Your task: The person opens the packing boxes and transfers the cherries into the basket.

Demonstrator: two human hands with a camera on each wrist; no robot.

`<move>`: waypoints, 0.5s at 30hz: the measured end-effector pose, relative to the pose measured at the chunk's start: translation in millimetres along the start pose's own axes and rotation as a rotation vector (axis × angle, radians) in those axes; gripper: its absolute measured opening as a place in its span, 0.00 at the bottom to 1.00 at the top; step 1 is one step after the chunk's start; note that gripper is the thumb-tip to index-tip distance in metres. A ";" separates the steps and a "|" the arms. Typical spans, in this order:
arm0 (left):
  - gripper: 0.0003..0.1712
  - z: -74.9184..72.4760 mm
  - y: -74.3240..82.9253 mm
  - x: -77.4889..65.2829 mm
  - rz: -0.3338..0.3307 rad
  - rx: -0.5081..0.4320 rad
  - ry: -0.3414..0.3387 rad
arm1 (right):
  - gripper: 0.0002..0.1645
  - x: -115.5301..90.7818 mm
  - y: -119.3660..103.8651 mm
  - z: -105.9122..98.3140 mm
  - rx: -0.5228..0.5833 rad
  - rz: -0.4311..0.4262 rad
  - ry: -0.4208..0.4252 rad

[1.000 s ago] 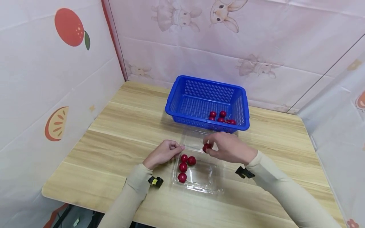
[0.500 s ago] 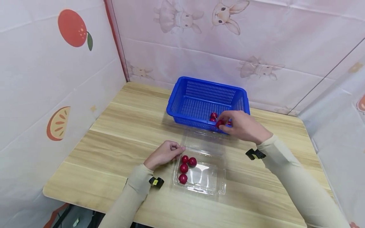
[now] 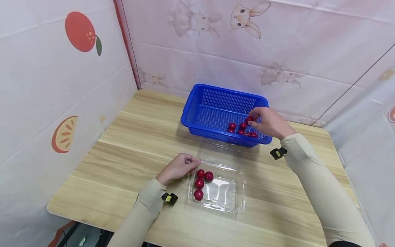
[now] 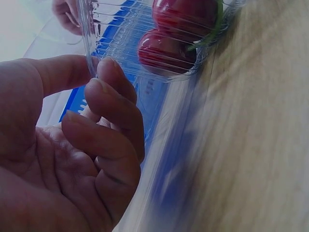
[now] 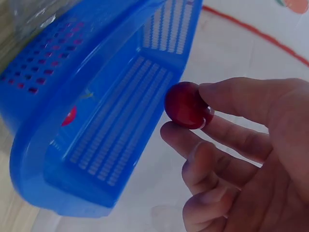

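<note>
My right hand (image 3: pixel 267 123) pinches a dark red cherry (image 5: pixel 186 104) between thumb and fingertips, up over the right end of a blue plastic basket (image 3: pixel 200 131). Several more cherries (image 3: pixel 242 126) lie in the basket's front right corner, some with thin stems. Nearer me is a clear plastic clamshell box (image 3: pixel 220 208), its lid (image 3: pixel 216 153) folded back toward the basket. Along the box's left side sit several cherries (image 3: pixel 199 183). At the box's back left corner, my left hand (image 3: pixel 178 168) pinches the rim between thumb and fingertip, as the left wrist view shows.
A light wood-grain table (image 3: pixel 123 144) carries everything. Printed cloth walls (image 3: pixel 197 65) stand close behind the basket and along both sides. The lid lies right against the basket's front. Both wrists wear small black camera mounts (image 3: pixel 169 198).
My right hand has carried the cherry from above the clear lid, back and to the right, past the basket's front rim to over its right end. The left hand keeps its place at the box.
</note>
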State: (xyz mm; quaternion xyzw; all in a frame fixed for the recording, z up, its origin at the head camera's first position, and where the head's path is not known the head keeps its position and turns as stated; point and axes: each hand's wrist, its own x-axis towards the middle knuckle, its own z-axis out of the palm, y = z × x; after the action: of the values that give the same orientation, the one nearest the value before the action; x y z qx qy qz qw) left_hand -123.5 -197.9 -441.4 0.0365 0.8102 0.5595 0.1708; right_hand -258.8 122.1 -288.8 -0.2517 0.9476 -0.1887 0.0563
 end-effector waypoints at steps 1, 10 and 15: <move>0.19 -0.1 0.4 -0.1 -0.003 0.001 0.000 | 0.19 2.0 2.9 0.1 -0.008 0.006 0.002; 0.19 -0.1 0.7 -0.2 -0.015 0.006 -0.001 | 0.16 20.6 29.2 12.4 -0.058 0.059 -0.026; 0.20 -0.1 0.1 0.4 -0.015 0.005 -0.003 | 0.16 29.7 41.7 22.8 -0.117 0.082 -0.056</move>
State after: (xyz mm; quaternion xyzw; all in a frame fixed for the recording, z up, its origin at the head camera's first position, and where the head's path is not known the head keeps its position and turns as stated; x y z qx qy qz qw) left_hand -123.9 -197.8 -441.3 0.0317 0.8117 0.5560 0.1762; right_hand -299.0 133.2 -326.3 -0.2206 0.9646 -0.1231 0.0757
